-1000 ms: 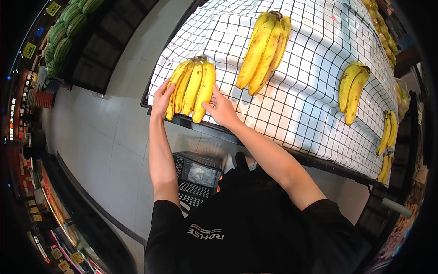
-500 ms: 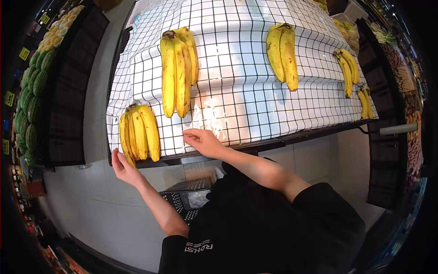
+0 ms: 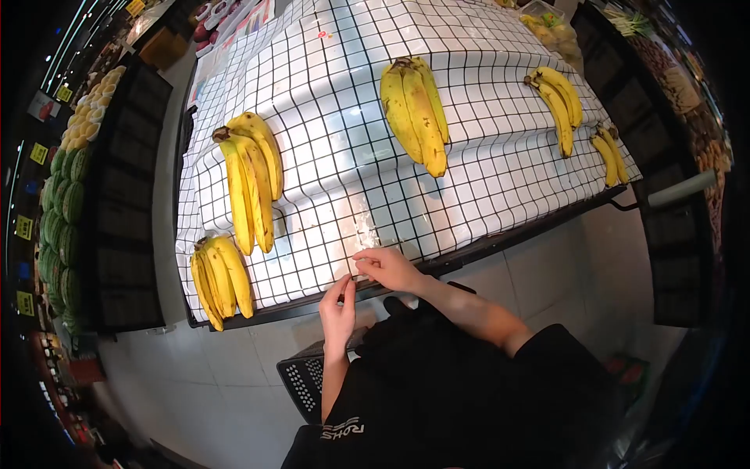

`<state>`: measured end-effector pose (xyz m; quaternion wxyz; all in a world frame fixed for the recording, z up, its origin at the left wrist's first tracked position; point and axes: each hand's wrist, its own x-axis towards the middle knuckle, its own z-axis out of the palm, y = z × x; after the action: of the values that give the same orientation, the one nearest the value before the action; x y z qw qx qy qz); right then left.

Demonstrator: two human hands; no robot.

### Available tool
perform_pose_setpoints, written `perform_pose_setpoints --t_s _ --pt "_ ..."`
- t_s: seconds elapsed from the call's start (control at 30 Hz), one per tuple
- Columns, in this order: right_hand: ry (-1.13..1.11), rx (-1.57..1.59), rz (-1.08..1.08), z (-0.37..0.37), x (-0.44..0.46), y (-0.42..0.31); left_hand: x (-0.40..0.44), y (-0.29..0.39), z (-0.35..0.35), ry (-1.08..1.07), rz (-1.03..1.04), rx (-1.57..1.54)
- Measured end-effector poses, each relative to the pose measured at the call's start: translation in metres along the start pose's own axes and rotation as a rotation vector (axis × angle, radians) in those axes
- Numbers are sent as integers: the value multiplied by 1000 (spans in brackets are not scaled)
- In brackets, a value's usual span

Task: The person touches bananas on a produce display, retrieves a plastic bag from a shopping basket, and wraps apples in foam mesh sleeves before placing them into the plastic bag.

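"Where's the camera?"

"There's 1, on the person's head, looking forward and steeply down over the black shirt [image 3: 453, 391]."

"How near?"

"Close above the shirt, farther from the left hand [image 3: 337, 311] and right hand [image 3: 391, 270], which show whole just below centre."

"And its reach?"

"Very wide, curving at the edges: the cloth-covered table [image 3: 484, 211] slants across it, floor [image 3: 211, 367] below."

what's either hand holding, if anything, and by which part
Neither the left hand nor right hand holds any bananas; whether the fingers pinch something small can't be told.
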<state>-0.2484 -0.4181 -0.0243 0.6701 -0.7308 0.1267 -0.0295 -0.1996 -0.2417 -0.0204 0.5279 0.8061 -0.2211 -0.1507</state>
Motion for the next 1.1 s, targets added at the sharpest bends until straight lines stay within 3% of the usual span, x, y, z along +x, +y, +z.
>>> perform_pose_setpoints --t_s 0.13,0.2,0.27,0.33,0.4,0.53,0.6,0.67,0.8,0.87,0.93,1.1 --pt "-11 -33 -40 -20 -9 14 17 -2 9 80 8 -11" --pt "-7 16 -66 -36 -10 12 25 3 12 46 -168 -230" --pt "51 -57 -95 -71 -11 -1 32 6 23 57 -199 -307" --pt "52 95 -60 -113 -18 -19 43 16 39 74 -232 -388" --pt "153 239 -47 -154 -24 -32 60 40 62 55 -185 -388" --pt "692 239 -318 -199 8 -40 102 90 98 25 -74 -422" --pt "805 151 -370 -213 36 -45 126 108 114 20 -42 -424" --pt "831 -201 -400 -226 61 -53 144 139 125 -27 -137 -418" --pt "726 -247 -263 -236 99 -70 164 162 142 -151 -363 -522" --pt "645 -288 -267 -241 113 -71 170 153 150 -201 -339 -551" --pt "636 -317 -228 -246 120 -76 174 149 156 -322 -236 -781" --pt "549 -264 -179 -251 121 -85 176 142 166 -292 -224 -948"
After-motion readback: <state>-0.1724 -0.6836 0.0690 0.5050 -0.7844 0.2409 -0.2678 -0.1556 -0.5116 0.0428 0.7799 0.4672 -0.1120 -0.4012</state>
